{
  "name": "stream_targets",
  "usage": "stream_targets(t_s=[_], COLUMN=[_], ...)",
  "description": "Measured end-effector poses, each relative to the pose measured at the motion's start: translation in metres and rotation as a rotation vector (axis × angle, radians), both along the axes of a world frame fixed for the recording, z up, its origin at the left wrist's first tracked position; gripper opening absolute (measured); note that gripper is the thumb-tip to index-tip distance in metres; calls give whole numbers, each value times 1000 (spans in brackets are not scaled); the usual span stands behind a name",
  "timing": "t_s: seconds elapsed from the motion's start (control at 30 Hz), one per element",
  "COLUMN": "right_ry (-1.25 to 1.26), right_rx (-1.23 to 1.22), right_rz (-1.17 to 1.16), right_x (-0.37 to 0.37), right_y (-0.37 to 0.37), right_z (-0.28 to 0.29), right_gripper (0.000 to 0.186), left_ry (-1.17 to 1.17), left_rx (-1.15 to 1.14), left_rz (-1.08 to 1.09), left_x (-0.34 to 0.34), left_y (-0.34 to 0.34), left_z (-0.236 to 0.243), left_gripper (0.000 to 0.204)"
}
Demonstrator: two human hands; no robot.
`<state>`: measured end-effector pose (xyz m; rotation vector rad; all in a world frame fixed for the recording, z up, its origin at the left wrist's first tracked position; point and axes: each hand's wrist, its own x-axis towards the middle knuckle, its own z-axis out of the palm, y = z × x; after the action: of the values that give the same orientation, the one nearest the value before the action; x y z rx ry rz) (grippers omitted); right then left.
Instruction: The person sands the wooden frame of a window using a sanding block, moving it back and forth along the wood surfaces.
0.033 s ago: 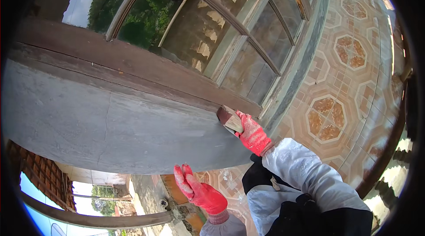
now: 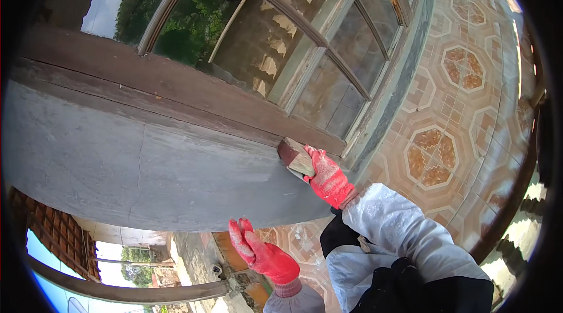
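Observation:
In my right hand (image 2: pixel 329 180), gloved in red, is a sanding block (image 2: pixel 300 160): a piece of wood with a dark reddish-brown sheet over its far end. It rests against the grey plastered wall (image 2: pixel 187 172), close under the brown wooden window frame (image 2: pixel 217 107). The block's working face is hidden. My left hand (image 2: pixel 267 255), also in a red glove, holds nothing; its fingers are stretched out near the wall's lower edge, and I cannot tell whether they touch it. Pale dust marks both gloves.
Above the wall, window panes (image 2: pixel 234 37) reflect trees and a balustrade. Patterned floor tiles (image 2: pixel 446 119) run along the right. At the lower left are a curved rail (image 2: pixel 135 294) and a tiled roof (image 2: pixel 56 228). A thin crack (image 2: pixel 141 154) crosses the wall.
My right hand has slid slightly left along the wall with the sanding block. The left hand has barely shifted.

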<state>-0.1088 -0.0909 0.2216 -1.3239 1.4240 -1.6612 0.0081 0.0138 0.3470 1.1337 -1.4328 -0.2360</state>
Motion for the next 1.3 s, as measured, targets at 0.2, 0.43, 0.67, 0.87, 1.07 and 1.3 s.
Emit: stream_targets(t_s=[0.2, 0.43, 0.67, 0.87, 1.07, 1.3], right_ry=[158, -76, 508, 141, 206, 246], right_rx=[-338, -92, -220, -333, 146, -410], right_rz=[-94, -50, -217, -140, -10, -220], right_x=[9, 7, 19, 20, 13, 13], right_y=[-28, -21, -27, -31, -12, -39], right_z=[191, -38, 86, 34, -47, 127], right_gripper=[86, 91, 92, 89, 97, 80], left_ry=[-586, -803, -477, -358, -986, -913], left_rx=[-345, -302, -257, -277, -422, -662], left_rz=[-72, 102, -26, 198, 462, 567], left_x=[31, 41, 50, 36, 50, 35], left_y=[-19, -8, -50, -76, -105, -169], left_z=[-5, -7, 4, 57, 99, 180], left_gripper=[40, 39, 40, 39, 44, 46])
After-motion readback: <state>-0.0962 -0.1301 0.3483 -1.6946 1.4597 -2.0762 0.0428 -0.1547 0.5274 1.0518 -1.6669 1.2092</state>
